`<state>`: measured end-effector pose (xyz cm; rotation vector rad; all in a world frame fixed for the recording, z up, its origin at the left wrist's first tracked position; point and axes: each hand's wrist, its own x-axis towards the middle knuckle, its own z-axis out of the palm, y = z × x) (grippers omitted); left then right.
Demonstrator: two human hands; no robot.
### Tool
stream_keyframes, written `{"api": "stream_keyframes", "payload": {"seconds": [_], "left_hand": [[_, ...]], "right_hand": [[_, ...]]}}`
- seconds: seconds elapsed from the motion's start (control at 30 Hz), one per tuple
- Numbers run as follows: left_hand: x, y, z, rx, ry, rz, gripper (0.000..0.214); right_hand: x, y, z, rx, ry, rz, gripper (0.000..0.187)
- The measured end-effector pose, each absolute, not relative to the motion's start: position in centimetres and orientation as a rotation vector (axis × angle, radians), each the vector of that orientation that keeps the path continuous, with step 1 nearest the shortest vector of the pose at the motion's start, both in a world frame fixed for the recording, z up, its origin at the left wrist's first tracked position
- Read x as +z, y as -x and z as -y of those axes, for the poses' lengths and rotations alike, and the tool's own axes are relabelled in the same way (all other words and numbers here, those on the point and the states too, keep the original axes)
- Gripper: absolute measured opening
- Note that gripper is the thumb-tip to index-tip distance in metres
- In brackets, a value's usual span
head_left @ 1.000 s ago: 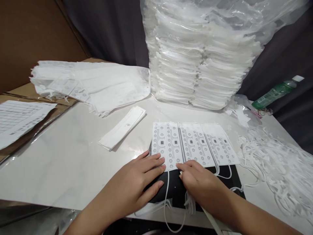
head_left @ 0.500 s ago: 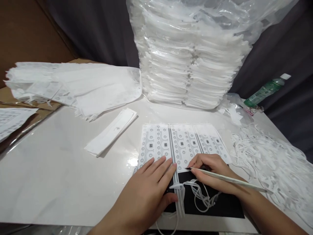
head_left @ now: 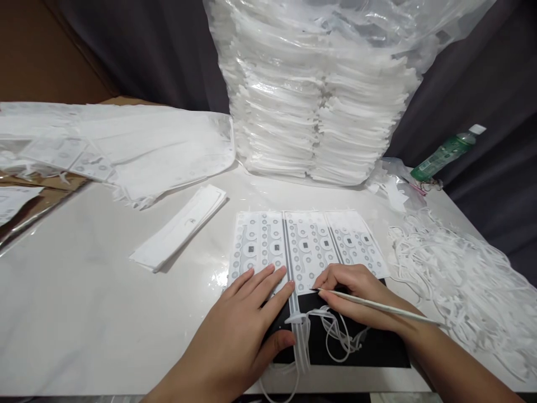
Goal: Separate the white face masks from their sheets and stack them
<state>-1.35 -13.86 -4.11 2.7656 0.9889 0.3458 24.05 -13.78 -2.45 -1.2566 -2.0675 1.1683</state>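
Head view.

- Left hand [head_left: 247, 319]: open and flat, fingers spread, grasping nothing. The fingertips press on the near left corner of the printed sheet [head_left: 308, 243]; the thumb rests on the black mat [head_left: 364, 350].
- Right hand [head_left: 356, 294]: fingers closed around a thin white stick [head_left: 380, 305], held low and nearly level. The stick's tip meets the near edge of the sheet's middle panel.
- Printed sheet: white, three panels side by side, covered with grey circles and small dark squares. It lies flat at the table's near centre, with its near edge over the black mat.
- Loose strips [head_left: 302, 341]: narrow and white. They trail from the sheet's near edge across the mat, between the two hands, and some are looped.
- Heap of strips [head_left: 461, 268]: white and tangled, on the table to the right of the sheet.
- Slim stack of white slips [head_left: 180, 226]: left of the sheet, lying apart from it.
- Tall bagged stack [head_left: 327, 95]: white sheets in clear plastic, behind the printed sheet.
- Flat bag of sheets [head_left: 142, 140]: at far left.
- Green bottle [head_left: 444, 152]: lying at far right.
- Table [head_left: 84, 291]: white and glossy.
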Motion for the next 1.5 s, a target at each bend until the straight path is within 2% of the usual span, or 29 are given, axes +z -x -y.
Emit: {"api": "stream_keyframes", "payload": {"seconds": [0.3,0.43,0.57,0.67,0.73,0.93,1.03,1.17,1.5], "left_hand": [[-3.9,1.3,13.8,0.327,-2.779,-0.997,0.054],[-3.9,1.3,13.7,0.331,-2.789,-0.995,0.055],[-3.9,1.3,13.8,0.343,-2.781,-1.003,0.054],[-3.9,1.2,13.8,0.341,-2.776,-1.017,0.053],[-3.9,1.2,13.8,0.337,-2.783,-1.013,0.052],[-3.7,2.4,13.3,0.314,-2.77,-1.044,0.044],[-3.3,3.1,12.9,0.317,-2.769,-1.084,0.04],[-2.7,2.4,12.9,0.372,-2.824,-1.085,0.036],[-3.5,0.8,13.5,0.457,-2.803,-0.915,0.028]], "right_hand": [[-2.2,-23.8,14.1,1.113,1.314,2.108,0.011],[-2.1,-23.7,14.1,0.986,1.298,2.185,0.01],[-2.5,-22.7,15.0,0.565,1.164,2.359,0.008],[-3.2,-21.8,15.9,0.101,1.067,2.478,0.018],[-3.6,-21.6,16.3,-0.053,1.078,2.492,0.021],[-2.9,-24.0,15.6,0.277,1.305,2.243,0.022],[-2.4,-25.8,15.0,0.578,1.335,2.169,0.012],[-2.6,-26.6,15.0,0.932,1.334,2.014,0.012],[-3.0,-23.5,14.3,0.899,1.011,2.092,0.005]]}}
